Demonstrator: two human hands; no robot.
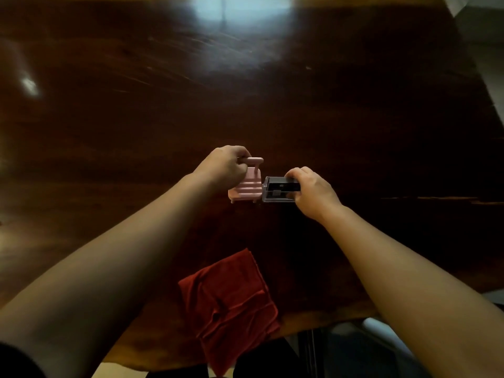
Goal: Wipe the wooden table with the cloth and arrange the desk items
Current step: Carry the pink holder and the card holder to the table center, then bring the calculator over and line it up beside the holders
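On the dark wooden table a small pink suitcase-shaped item lies near the middle, and my left hand grips its handle. Right beside it, touching its right side, is a small clear box with dark contents; my right hand holds that box by its right end. A folded red cloth lies near the table's front edge, between my forearms, with one corner hanging over the edge. Neither hand touches the cloth.
The table's right edge runs diagonally, with pale floor beyond it. The front edge is irregular, with a dark object and floor below. Window light glares on the far part of the tabletop.
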